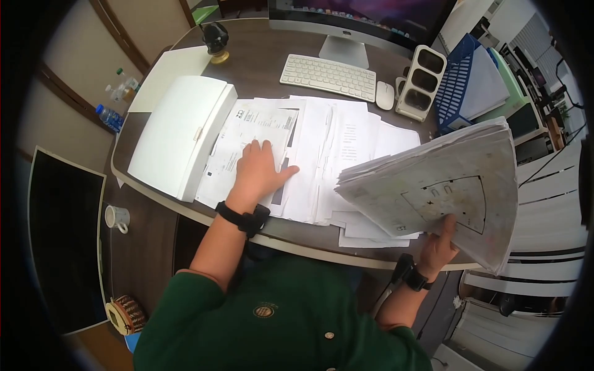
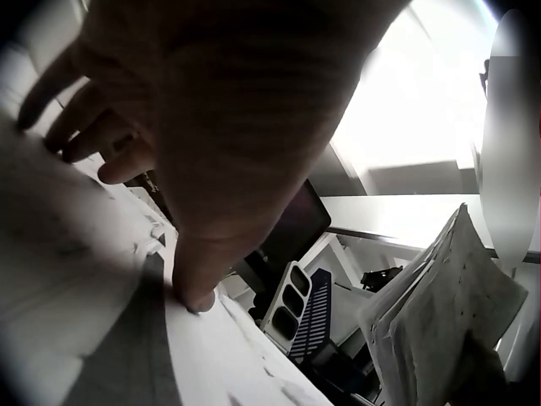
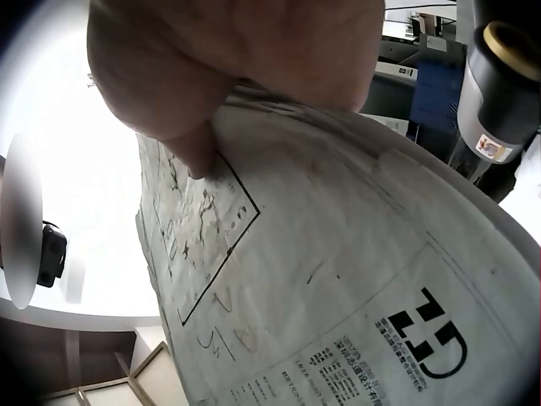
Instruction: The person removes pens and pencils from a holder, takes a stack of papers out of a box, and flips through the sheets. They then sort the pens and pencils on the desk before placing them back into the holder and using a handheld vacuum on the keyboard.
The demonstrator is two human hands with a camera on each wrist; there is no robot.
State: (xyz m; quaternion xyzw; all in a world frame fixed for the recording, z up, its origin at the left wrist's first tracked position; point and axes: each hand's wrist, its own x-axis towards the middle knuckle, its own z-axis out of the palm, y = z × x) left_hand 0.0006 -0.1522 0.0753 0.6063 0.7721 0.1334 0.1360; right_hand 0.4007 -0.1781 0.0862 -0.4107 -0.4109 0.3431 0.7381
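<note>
My left hand (image 1: 257, 172) rests on a printed sheet (image 1: 250, 123), fingers spread and nearly straight, on the left side of a wide spread of white papers (image 1: 356, 139). In the left wrist view its thumb (image 2: 196, 292) touches the paper beside a dark strip. On the right, my right hand (image 1: 438, 248) holds up a thick bundle of large drawing sheets (image 1: 383, 204), tilted over the desk's right edge. Its thumb lies on the front face, near a black-outlined plan; the other fingers are hidden behind. The right wrist view shows a black logo (image 3: 431, 338) and print on that face.
A white box-like case (image 1: 176, 133) stands left of the papers. Behind them are a keyboard (image 1: 328, 75), a mouse (image 1: 385, 96), a white holder with three dark openings (image 1: 422, 83), a blue file rack (image 1: 455, 80) and a monitor (image 1: 365, 28). A mug (image 1: 117, 217) sits lower left.
</note>
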